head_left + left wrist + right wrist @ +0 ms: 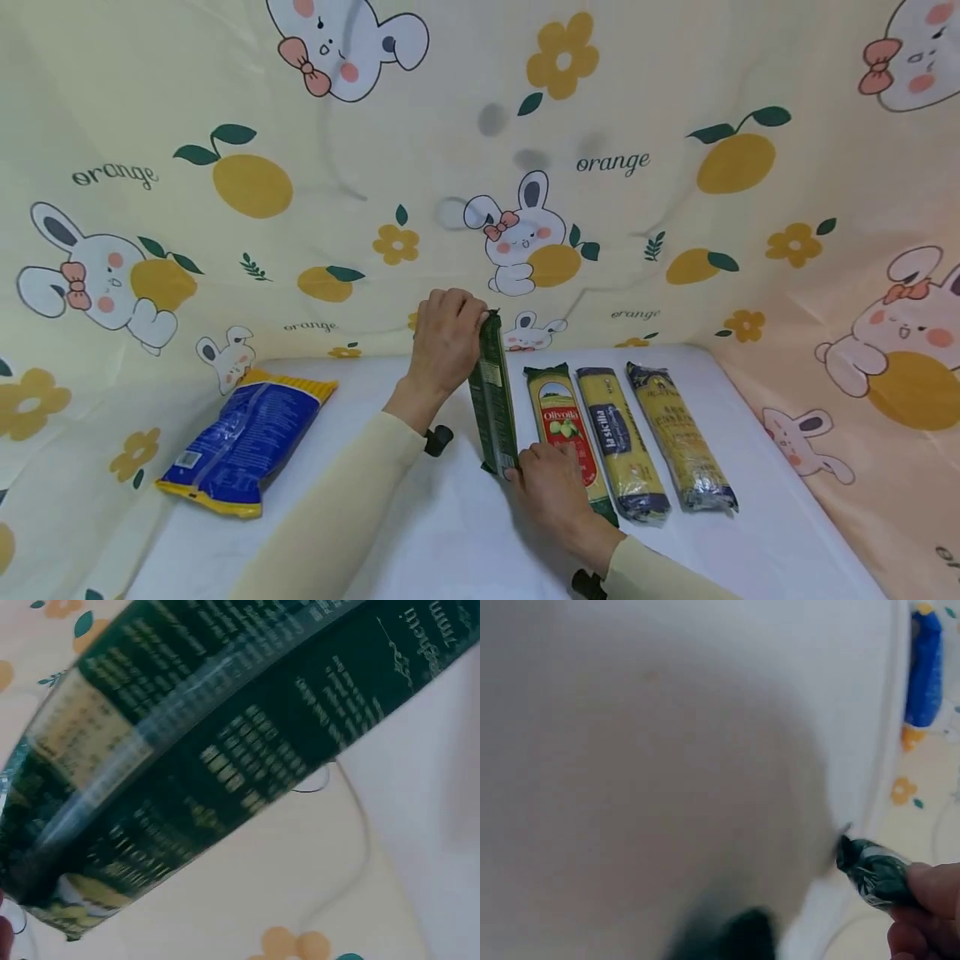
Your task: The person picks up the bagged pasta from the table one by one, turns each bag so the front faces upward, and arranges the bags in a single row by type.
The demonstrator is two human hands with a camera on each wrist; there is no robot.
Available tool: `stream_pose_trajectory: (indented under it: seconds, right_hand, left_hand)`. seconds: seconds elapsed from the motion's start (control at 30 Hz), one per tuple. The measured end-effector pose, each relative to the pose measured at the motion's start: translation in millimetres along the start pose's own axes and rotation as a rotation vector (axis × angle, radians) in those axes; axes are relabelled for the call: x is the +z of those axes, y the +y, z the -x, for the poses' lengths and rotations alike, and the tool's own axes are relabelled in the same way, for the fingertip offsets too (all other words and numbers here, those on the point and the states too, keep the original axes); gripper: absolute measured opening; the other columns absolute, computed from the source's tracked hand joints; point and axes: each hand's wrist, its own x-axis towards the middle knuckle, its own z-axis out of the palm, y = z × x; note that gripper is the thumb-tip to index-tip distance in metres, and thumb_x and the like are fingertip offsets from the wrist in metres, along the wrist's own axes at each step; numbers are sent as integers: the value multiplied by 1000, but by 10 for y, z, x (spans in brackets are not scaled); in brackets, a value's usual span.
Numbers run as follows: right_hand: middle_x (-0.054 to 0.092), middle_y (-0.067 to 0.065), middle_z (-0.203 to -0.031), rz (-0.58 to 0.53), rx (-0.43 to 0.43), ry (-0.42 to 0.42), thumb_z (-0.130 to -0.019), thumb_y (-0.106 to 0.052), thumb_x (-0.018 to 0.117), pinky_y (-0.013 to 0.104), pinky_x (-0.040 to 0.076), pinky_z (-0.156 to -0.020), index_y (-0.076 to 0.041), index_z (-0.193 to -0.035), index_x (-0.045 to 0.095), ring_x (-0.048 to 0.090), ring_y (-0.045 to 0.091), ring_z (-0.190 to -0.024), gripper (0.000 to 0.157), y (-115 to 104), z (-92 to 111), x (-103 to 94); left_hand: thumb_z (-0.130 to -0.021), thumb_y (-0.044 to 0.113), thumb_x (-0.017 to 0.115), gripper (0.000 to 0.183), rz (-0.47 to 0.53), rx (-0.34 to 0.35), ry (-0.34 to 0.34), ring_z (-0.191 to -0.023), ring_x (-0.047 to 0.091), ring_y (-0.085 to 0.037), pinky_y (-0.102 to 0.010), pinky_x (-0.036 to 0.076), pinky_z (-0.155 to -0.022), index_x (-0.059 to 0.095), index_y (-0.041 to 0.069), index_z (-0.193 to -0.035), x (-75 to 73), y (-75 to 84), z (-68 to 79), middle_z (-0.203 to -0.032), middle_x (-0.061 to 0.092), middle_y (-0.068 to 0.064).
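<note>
A dark green spaghetti packet [492,392] stands tilted on end above the white table, its printed back showing. My left hand [448,337] grips its top end. Lower down, my right hand [558,492] pinches the bottom corner, overlapping a red and green Olivoilà packet [558,408] that lies behind it. Close up in the left wrist view, white print covers the spaghetti packet [202,757], and only a sliver of finger shows at the left edge. The right wrist view has fingers [934,892] pinching a crinkled green packet end [877,871].
To the right of the Olivoilà packet lie a yellow and blue La Sicilia packet [618,442] and a gold packet [681,437], side by side. A blue and yellow bag [247,442] rests at the table's left. Patterned cloth [450,167] hangs behind the white table [435,533].
</note>
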Motion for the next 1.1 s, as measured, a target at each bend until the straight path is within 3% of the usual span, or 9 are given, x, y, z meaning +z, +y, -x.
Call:
stream_pose_trajectory:
  seconds: [0.3,0.53,0.63,0.73,0.9,1.1]
  right_hand:
    - [71,6,-84,46,-22,-56,-91,-34,83,45,45,-81,-7,-91,74,62,23,-78,28,45,57,75]
    - [70,3,-80,145,-78,29,-89,-39,84,40,45,-76,-10,-88,72,65,21,-77,32,-149,34,117]
    - [72,3,-83,175,-126,8,-94,-50,78,39,47,-75,-11,-90,73,66,21,-77,39,-277,18,150]
    - [72,2,-85,162,-148,-55,-97,-57,70,39,47,-77,-11,-93,73,65,20,-78,46,-352,14,157]
    - [72,0,-82,101,-141,-57,-101,-47,69,39,47,-76,-14,-87,74,65,18,-77,36,-220,-24,131]
    - [65,0,-76,-50,-34,-106,-101,-38,72,42,42,-75,-13,-78,68,62,19,-76,34,38,-178,168]
  left_hand:
    - [-108,20,58,19,-88,-58,-21,-90,55,-36,-46,42,-71,71,6,-104,46,84,79,-98,65,-13]
    - [-103,45,60,42,-162,-182,-184,-97,56,-36,-49,44,-79,72,5,-109,-33,111,25,-105,72,-15]
    - [-106,39,59,37,-231,-195,-223,-99,59,-36,-47,47,-79,73,5,-111,-67,56,50,-105,74,-16]
    - [-108,27,57,28,-240,-176,-200,-96,63,-35,-46,48,-75,76,6,-108,-100,-41,112,-101,77,-15]
    - [-109,18,56,22,-102,-163,-160,-98,63,-38,-47,47,-75,73,3,-106,-125,-201,237,-108,77,-17]
    - [-110,11,52,17,141,-153,-153,-105,57,-37,-50,47,-91,65,0,-109,-153,-353,372,-108,72,-17]
